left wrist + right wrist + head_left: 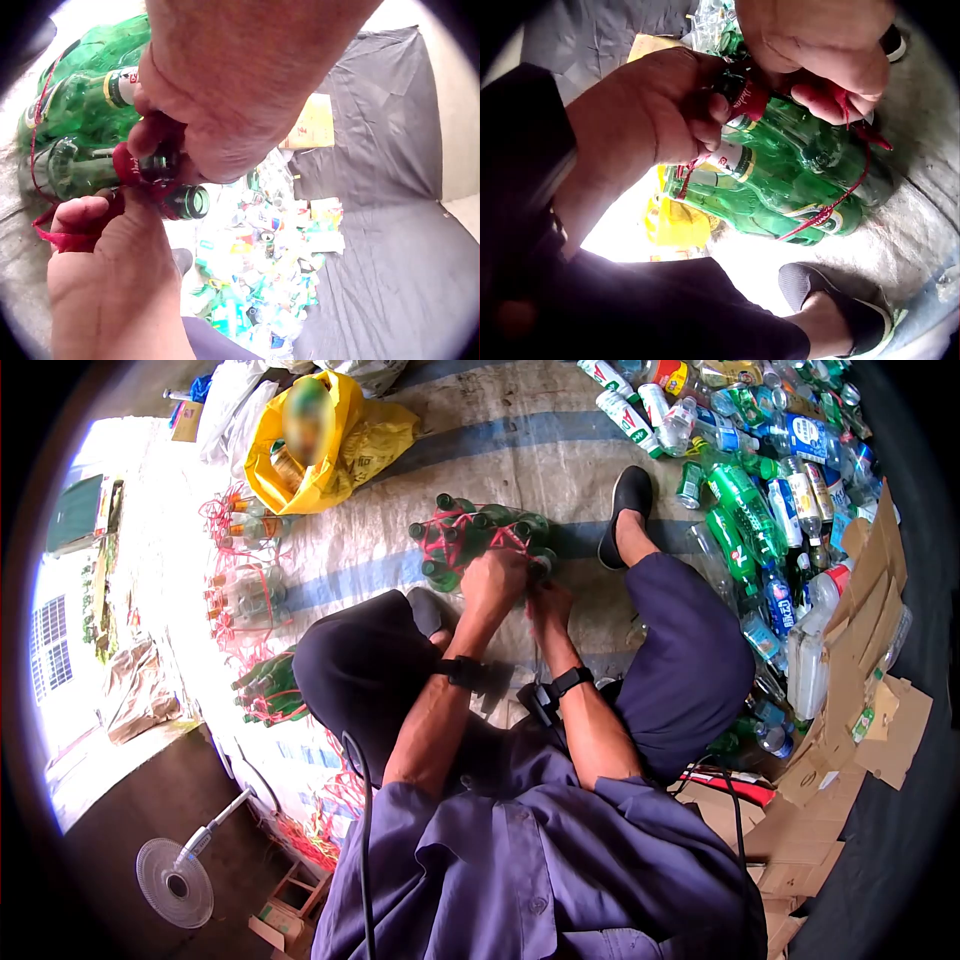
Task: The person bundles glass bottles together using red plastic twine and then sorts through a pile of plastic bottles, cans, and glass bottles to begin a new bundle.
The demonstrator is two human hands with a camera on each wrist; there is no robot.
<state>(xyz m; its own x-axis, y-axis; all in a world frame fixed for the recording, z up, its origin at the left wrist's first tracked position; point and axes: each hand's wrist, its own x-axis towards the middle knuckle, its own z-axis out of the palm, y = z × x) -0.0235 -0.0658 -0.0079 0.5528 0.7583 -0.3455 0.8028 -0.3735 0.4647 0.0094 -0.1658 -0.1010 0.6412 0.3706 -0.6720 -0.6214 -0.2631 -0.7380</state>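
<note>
A bundle of green glass bottles (450, 532) stands on the sheeting, bound with red plastic twine (432, 545). My left hand (492, 585) grips a bottle neck at the bundle's near side. From the left wrist the neck shows a red band (126, 161), and my left hand (225, 112) covers part of it. My right hand (550, 610) is close beside the left. It pinches a loose end of the red twine (64, 238) between thumb and fingers. In the right wrist view my right hand (825, 52) hides part of the bottle tops, opposite my left hand (649, 109).
Other tied bottle bundles (245, 600) stand along the left. A yellow bag (270, 470) sits at the upper left. Loose plastic bottles and cans (745, 500) heap on the right, by flattened cardboard (850, 650). My shoes (630, 510) flank the bundle. A fan (175, 885) stands lower left.
</note>
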